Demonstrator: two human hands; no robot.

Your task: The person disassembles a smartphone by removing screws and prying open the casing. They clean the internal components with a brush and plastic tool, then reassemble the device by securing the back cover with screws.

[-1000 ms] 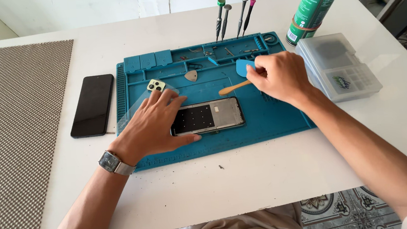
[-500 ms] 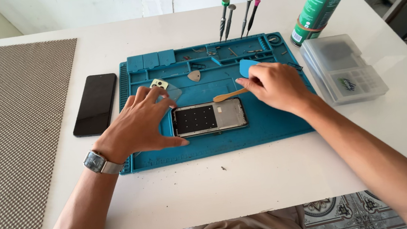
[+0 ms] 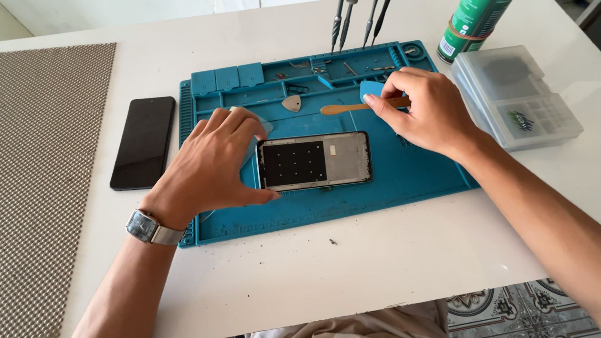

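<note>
A person's two bare hands work over a blue silicone repair mat [image 3: 402, 174] w/ moulded ridges and small parts compartments along its far edge, laid on a smooth white table [image 3: 339, 274]. Left hand [image 3: 210, 166], a metal-band wristwatch [image 3: 150, 228] on the wrist, curls at the left end of an opened phone frame [image 3: 314, 161], thumb tip touching its near-left corner, fingers arched over a pale translucent piece that's mostly hidden. The frame is a flat black rectangle w/ rounded corners, a dotted dark panel on its left half, lying flat at the mat's centre. Right hand [image 3: 426, 111] pinches a slim wooden spudger [image 3: 346, 108], held roughly level just beyond the frame, and a blue plastic pick [image 3: 371, 89] shows at the fingertips. A small grey triangular pick [image 3: 292, 104] lies on the mat nearby. Four precision screwdrivers [image 3: 359, 15] stand tilted at the mat's far edge. Left of the mat: a glossy black phone [image 3: 143, 141], then a woven mesh mat [image 3: 22, 179]. Right: a green cylindrical can [image 3: 485, 0] and a clear plastic organiser box [image 3: 519, 95].
</note>
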